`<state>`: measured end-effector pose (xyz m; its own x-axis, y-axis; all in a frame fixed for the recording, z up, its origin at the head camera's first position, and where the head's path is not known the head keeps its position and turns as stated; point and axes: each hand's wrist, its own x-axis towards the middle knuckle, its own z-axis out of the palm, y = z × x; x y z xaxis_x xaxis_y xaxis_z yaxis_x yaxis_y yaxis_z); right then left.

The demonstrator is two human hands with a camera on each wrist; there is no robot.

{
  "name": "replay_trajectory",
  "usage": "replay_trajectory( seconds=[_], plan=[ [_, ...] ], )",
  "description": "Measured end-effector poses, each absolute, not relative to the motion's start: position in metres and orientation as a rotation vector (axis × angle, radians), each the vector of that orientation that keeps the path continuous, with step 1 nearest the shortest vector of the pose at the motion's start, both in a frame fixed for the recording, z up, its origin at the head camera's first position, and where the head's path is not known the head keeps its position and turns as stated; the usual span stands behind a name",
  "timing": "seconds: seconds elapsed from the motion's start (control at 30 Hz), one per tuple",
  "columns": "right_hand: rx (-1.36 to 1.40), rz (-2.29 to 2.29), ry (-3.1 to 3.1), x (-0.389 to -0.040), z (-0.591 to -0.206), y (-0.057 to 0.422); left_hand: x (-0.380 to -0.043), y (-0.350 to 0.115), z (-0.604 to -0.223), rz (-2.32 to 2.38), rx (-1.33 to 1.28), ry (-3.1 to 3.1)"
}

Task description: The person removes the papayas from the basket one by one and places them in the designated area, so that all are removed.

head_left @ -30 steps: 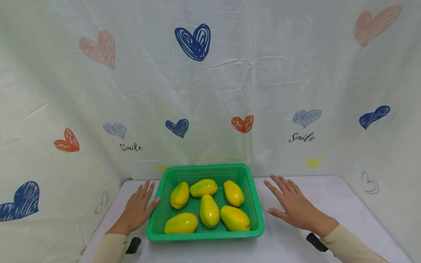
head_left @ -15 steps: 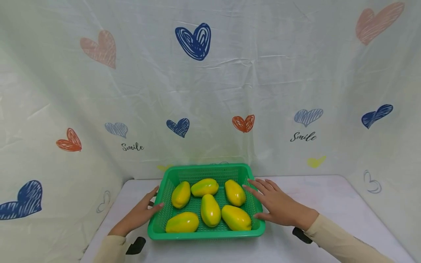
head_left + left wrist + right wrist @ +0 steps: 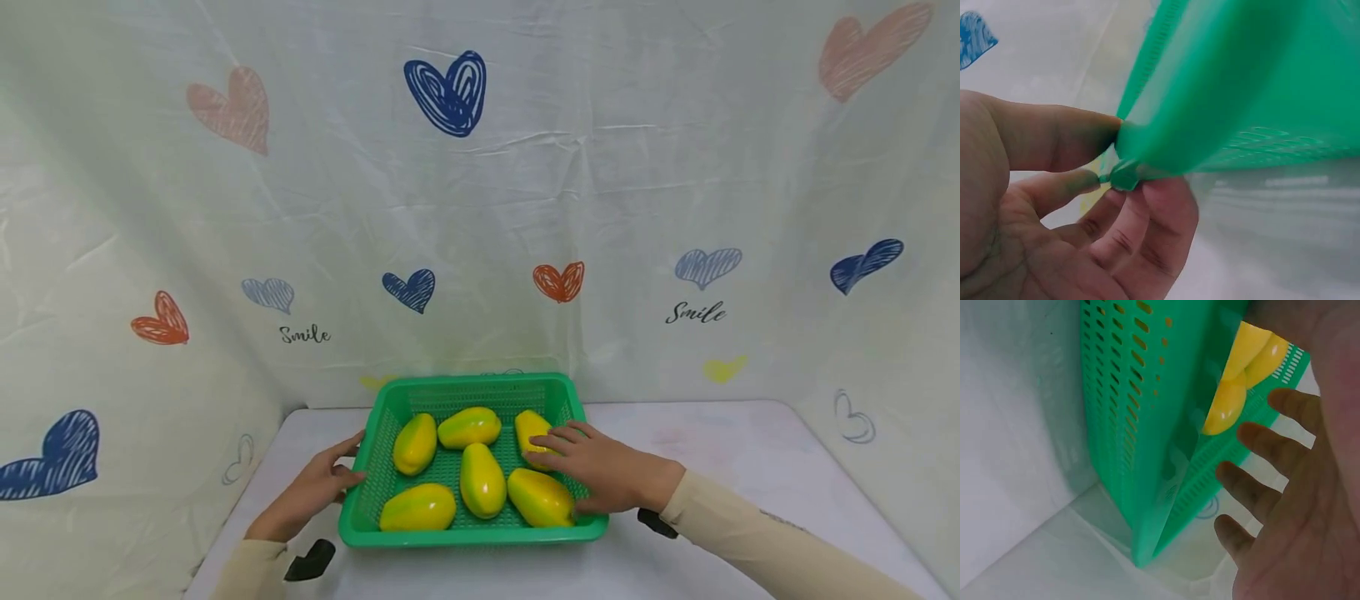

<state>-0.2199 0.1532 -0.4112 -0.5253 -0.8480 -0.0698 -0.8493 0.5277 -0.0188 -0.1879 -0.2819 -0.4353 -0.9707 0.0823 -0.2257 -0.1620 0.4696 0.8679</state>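
A green plastic basket (image 3: pixel 465 539) with perforated walls holds several glossy yellow-green papayas (image 3: pixel 482 482). On the basket's left side, my left hand (image 3: pixel 311 493) grips the rim; the left wrist view shows thumb and curled fingers (image 3: pixel 1169 212) pinching the green edge. My right hand (image 3: pixel 603 471) reaches over the right rim, its fingers spread and fairly straight above the back right papaya (image 3: pixel 528 425), partly hiding it. Near that hand's thumb lies the front right papaya (image 3: pixel 540 498). In the right wrist view the spread fingers (image 3: pixel 1250 494) hold nothing.
The basket stands on a white table (image 3: pixel 712 442) against a white curtain (image 3: pixel 480 208) printed with hearts and the word Smile. A dark wrist device (image 3: pixel 311 560) hangs under the left sleeve, another dark one (image 3: pixel 657 523) under the right.
My right hand has moved left from beside the basket to over its right rim and papayas. My left hand has turned and taken hold of the left rim. Basket and papayas stay in place.
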Motion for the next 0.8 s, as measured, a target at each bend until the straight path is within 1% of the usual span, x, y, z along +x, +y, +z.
replay_trajectory(
  seconds=[0.13,0.5,0.8],
  plan=[
    [-1.474,0.153,2.63,-0.222,-0.409,0.143,-0.188,-0.285,-0.437,1.564,-0.093,2.423],
    [-1.453,0.305,2.542,-0.226,-0.409,0.123,-0.19,-0.288,-0.441,1.601,-0.164,2.423],
    [-1.5,0.446,2.514,-0.228,-0.411,0.109,-0.191,-0.287,-0.441,1.592,-0.187,2.43]
  ],
)
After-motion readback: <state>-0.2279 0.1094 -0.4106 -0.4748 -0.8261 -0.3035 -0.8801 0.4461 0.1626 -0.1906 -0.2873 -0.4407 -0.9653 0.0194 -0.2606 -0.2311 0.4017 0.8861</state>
